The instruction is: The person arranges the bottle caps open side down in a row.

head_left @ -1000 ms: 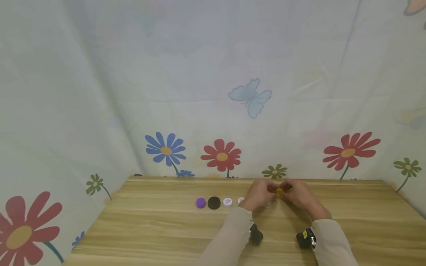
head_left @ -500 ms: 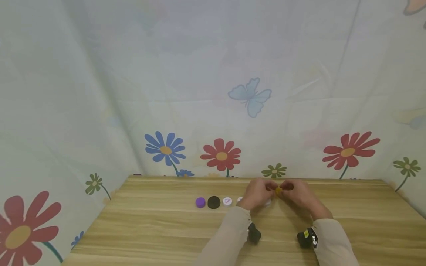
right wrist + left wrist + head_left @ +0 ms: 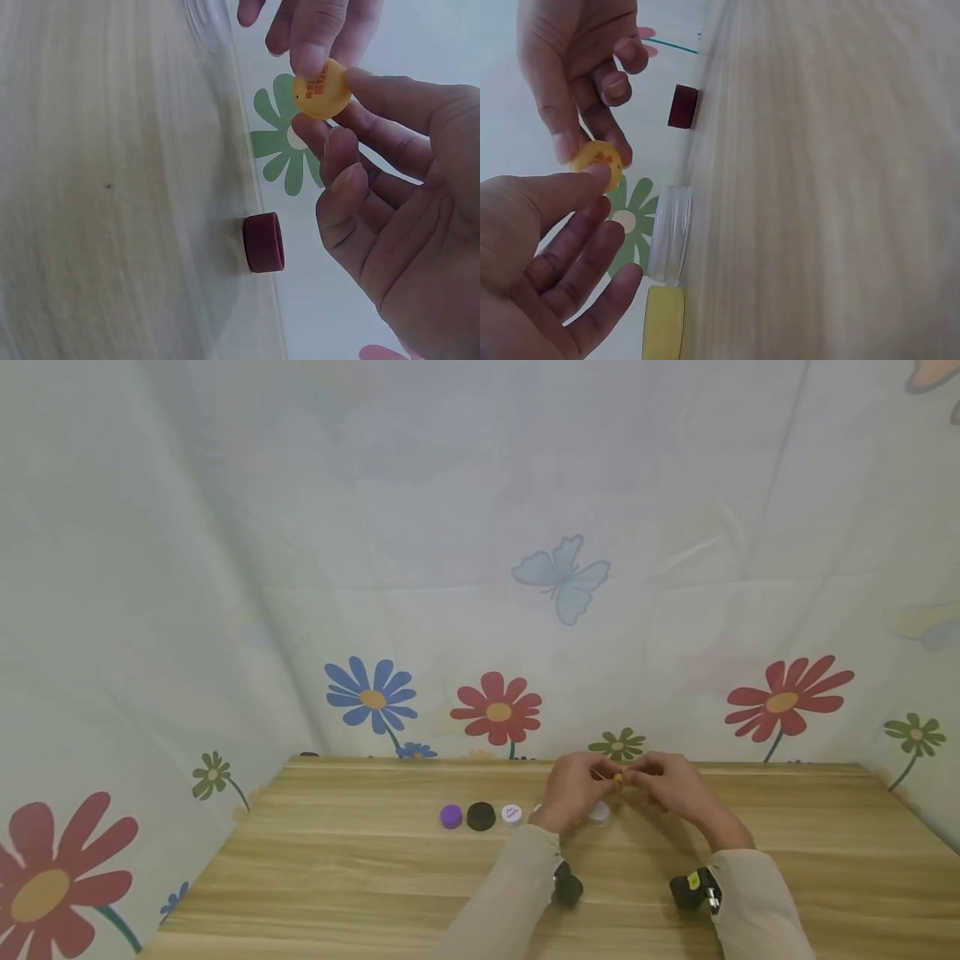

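An orange-yellow bottle cap point(image 3: 618, 779) with orange print on its face is held in the air between both hands. In the left wrist view, my left hand point(image 3: 551, 247) pinches the cap's edge with its thumb over the face; its other fingers are loosely bent. From the opposite side my right hand point(image 3: 420, 165) pinches the same cap point(image 3: 324, 91) between thumb and fingers. Below them on the table stand a clear cap point(image 3: 670, 234), a yellow cap point(image 3: 663, 322) and a dark red ribbed cap point(image 3: 262, 241). My left hand hides part of the row in the head view.
To the left of the hands, a purple cap point(image 3: 451, 816), a black cap point(image 3: 481, 816) and a white printed cap point(image 3: 512, 814) line up on the wooden table point(image 3: 360, 877). A flower-printed cloth point(image 3: 420, 610) hangs behind the table's back edge.
Both hands have risen a little and shifted slightly left with the orange-yellow cap between them. More of the clear cap now shows beneath the left hand.
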A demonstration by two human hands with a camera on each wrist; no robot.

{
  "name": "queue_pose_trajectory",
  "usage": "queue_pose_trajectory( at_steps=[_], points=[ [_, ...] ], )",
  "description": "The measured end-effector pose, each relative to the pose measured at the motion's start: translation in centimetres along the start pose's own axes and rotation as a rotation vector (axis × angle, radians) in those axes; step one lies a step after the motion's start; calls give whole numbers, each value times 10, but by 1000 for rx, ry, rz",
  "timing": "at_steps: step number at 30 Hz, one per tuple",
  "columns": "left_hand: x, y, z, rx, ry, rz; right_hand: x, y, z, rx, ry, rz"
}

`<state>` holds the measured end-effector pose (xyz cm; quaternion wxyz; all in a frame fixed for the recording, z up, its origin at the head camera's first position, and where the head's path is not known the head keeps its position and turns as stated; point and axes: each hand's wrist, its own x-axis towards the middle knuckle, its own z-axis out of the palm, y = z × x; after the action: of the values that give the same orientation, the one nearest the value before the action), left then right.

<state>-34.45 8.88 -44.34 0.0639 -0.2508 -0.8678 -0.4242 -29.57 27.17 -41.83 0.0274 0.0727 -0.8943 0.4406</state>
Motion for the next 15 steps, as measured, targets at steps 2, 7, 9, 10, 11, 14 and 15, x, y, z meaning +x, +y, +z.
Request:
queue_pose_trajectory(
  at_steps=[2, 7, 9, 10, 11, 14, 15],
  points=[
    [0, -1, -1, -9, 8, -6, 0, -1, 0, 6, -2, -3],
    [-2, -1, -4, -7, 24, -13, 0, -2, -1, 4, -1, -41],
    [-3, 0, -5, 11, 21, -19, -1, -2, -1, 1, 0, -58],
    [-3, 1, -5, 17, 19, -18, -1, -3, -2, -1, 0, -67],
    [-3, 2, -5, 26, 18, -19, -1, -3, -2, -3, 2, -69],
    [-4, 3, -5, 49, 16, -5, -1, -3, -2, -8, 5, -78],
    [-4, 4, -6, 56, 16, 5, -1, -3, -2, -10, 7, -76]
  ],
)
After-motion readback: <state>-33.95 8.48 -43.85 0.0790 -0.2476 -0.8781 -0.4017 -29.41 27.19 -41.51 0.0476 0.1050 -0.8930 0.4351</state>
